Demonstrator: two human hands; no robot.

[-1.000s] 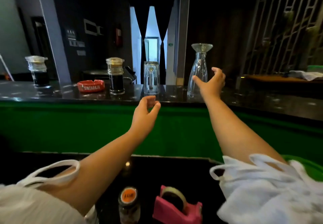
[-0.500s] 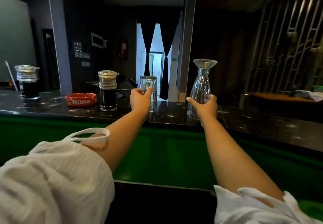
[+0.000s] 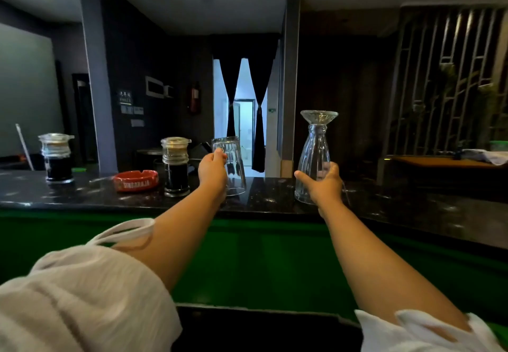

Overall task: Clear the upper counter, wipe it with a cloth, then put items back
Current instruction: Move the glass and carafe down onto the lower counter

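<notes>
**Clearing stage: two glass pieces in hand**

The left hand (image 3: pixel 213 171) curls round an upturned tumbler (image 3: pixel 233 163), tipped towards the person at the near edge of the upper counter (image 3: pixel 82 193). The right hand (image 3: pixel 324 186) wraps the carafe (image 3: pixel 316 145) low down, probably to lift it steadily. Farther along, the ashtray (image 3: pixel 136 180) and two jars (image 3: pixel 176 166) await removal.

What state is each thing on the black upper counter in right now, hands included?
Clear drinking glass: mouth down, tilted, gripped by the left hand.
Clear glass carafe: upright on the black counter, gripped low by the right hand.
Red ashtray: flat on the counter, untouched.
Near lidded glass jar with dark contents: upright, lid on.
Far lidded glass jar with dark contents: upright, lid on.
</notes>
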